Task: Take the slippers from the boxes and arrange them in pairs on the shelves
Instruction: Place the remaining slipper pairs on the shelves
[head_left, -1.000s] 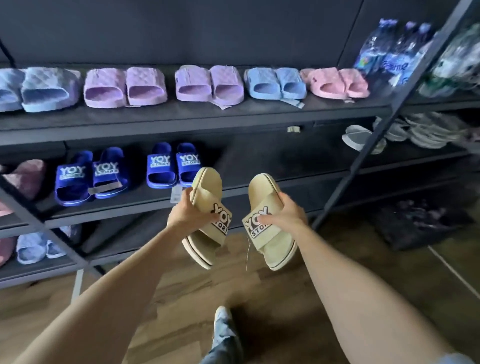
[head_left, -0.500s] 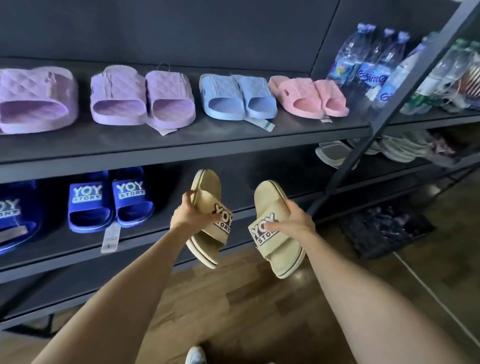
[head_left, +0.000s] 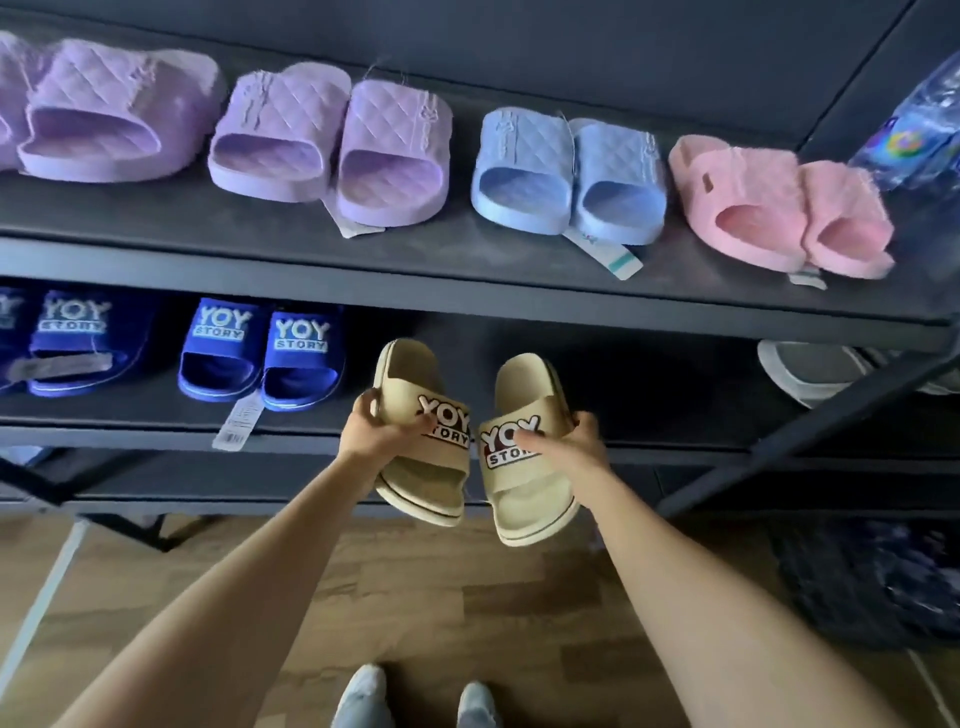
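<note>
The left hand (head_left: 370, 435) curls its fingers round the left beige slipper (head_left: 415, 470). The right hand (head_left: 574, 448) clamps the right beige slipper (head_left: 524, 493). Both are held just before the middle shelf's (head_left: 675, 410) front edge, right of the blue pair (head_left: 262, 353). A lilac pair (head_left: 332, 150) sits on the upper shelf (head_left: 156, 218).

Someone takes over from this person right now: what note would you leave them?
Left hand grips one beige rubber YOY STORY slipper; right hand grips its mate, both held before the middle shelf, not yet down.
Done: lilac pairs, light-blue pair and pink pair on the top shelf; blue pairs on the middle one.
Left: probably set the beige pair right of the blue ones.
</note>
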